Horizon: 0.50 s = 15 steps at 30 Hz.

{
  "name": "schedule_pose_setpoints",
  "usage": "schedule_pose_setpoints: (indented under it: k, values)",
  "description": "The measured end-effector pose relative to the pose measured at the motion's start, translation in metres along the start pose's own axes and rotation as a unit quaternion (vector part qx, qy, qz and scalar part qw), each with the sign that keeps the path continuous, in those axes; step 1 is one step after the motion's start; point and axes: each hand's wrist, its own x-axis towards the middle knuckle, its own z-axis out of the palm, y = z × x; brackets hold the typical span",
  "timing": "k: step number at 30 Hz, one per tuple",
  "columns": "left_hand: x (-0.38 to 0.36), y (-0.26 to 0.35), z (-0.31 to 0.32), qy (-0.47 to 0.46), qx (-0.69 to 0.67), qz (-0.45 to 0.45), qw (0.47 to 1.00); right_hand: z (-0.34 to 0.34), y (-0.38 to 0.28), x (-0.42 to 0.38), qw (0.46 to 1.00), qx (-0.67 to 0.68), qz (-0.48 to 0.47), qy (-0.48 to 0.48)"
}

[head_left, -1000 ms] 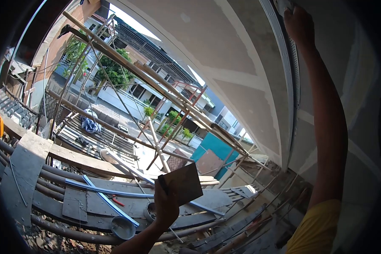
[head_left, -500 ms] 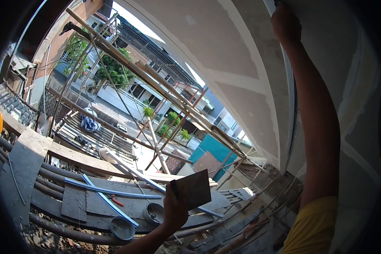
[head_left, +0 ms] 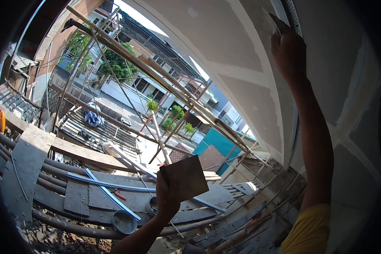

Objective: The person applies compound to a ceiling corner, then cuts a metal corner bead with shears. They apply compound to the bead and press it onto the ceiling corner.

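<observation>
My left hand (head_left: 167,195) is closed around a small square hawk (head_left: 189,177), a flat brownish plate with a dark grip at its left side. It is held tilted over the plank platform. High at the upper right, my right hand (head_left: 290,53) grips a putty knife (head_left: 279,24), its thin blade pointing up and left along the grey edge band of the ceiling (head_left: 264,29). Right beside that hand runs a perforated metal corner bead (head_left: 295,19). My right arm is stretched upward in a yellow sleeve (head_left: 310,230).
Below lie planks (head_left: 135,201) over bamboo poles, with two bowls, one a grey bowl (head_left: 125,222), the other partly behind my left hand. Blue-white strips (head_left: 110,190) cross near red-handled pliers (head_left: 120,195). Bamboo scaffold rails (head_left: 156,76) slant across the opening; an orange bottle (head_left: 1,120) stands far left.
My right hand has come down from the top edge, bringing the putty knife and perforated bead into view. My left hand and the hawk have shifted slightly left and up.
</observation>
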Motion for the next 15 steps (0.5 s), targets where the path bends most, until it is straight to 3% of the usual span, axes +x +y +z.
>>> schedule_pose_setpoints:
  k: [2, 4, 6, 8, 9, 10, 12, 15]
  values:
    - [0.009, 0.001, -0.003, 0.022, -0.026, -0.05, 0.998, -0.017, -0.036, -0.06, 0.976, 0.209, -0.012, -0.063]
    - [0.019, -0.003, -0.01, 0.013, -0.206, -0.213, 0.955, -0.035, -0.072, -0.123, 0.937, 0.31, -0.084, -0.138]
    - [0.025, 0.004, -0.017, 0.013, -0.209, -0.315, 0.926, -0.041, -0.105, -0.185, 0.872, 0.435, -0.144, -0.174]
    - [0.027, -0.001, -0.021, -0.015, -0.29, -0.33, 0.898, -0.033, -0.128, -0.257, 0.843, 0.48, -0.165, -0.18]
    - [0.035, -0.001, -0.016, -0.04, -0.287, -0.319, 0.902, -0.029, -0.132, -0.287, 0.834, 0.473, -0.154, -0.238]
    - [0.026, -0.011, -0.027, -0.037, -0.277, -0.325, 0.904, -0.004, -0.141, -0.354, 0.855, 0.46, -0.04, -0.235]
    - [0.034, -0.014, -0.037, -0.033, -0.274, -0.313, 0.909, 0.012, -0.138, -0.389, 0.854, 0.407, -0.06, -0.317]
    - [0.045, 0.001, -0.054, 0.017, -0.201, -0.249, 0.947, 0.025, -0.164, -0.47, 0.829, 0.436, 0.054, -0.347]
